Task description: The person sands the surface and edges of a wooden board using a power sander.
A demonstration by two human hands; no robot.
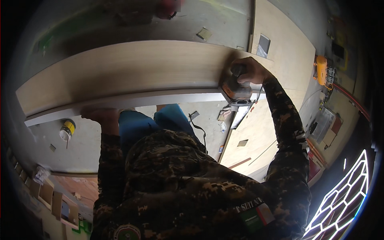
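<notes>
A long, pale wooden board (pixel 144 68) with a whitish near edge (pixel 160 98) stretches across in front of me. My right hand (pixel 253 71) is closed around the top of a black and orange power sander (pixel 236 90), which sits at the board's right end, by the near edge. A dark cord hangs from the sander side. At the board's near edge on the left, my left hand (pixel 103 115) holds on from below. Its fingers are mostly hidden in shadow under that edge.
More wooden sheets (pixel 288 48) lie to the right, one with a rectangular cutout. An orange air compressor (pixel 321 70) stands farther right. On the floor at left is a yellow and black can (pixel 68 129). Wooden boxes (pixel 64 210) stand at lower left.
</notes>
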